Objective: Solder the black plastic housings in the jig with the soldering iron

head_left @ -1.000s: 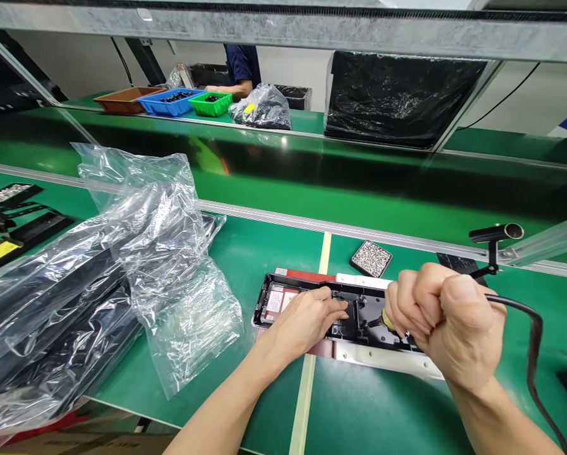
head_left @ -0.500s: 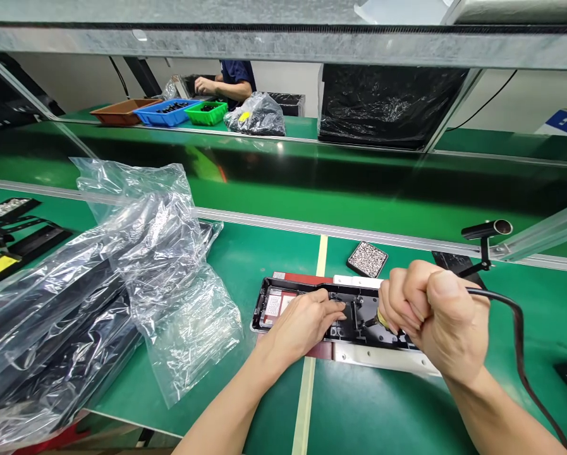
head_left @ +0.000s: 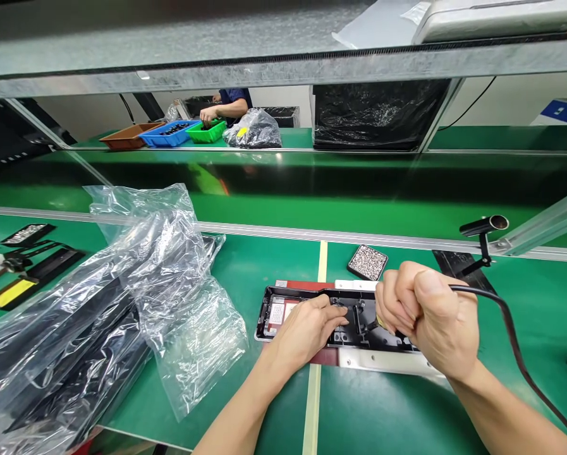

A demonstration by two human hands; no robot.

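Black plastic housing [head_left: 372, 304], long, shallow: lying on a red-and-white base [head_left: 392, 362], green bench [head_left: 382, 404] below. Left hand [head_left: 309, 325]: laid across it, fingers close together; whether pinching anything, I cannot tell. Right hand [head_left: 428, 316]: fist wrapped round a corded tool [head_left: 370, 326], its tip inside the housing.

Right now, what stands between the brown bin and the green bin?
The blue bin, holding dark parts, stands between the brown bin and the green bin in the head view.

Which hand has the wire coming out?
The right hand, gripping a tool with a black cord; the left hand, cordless, rests on the black tray.
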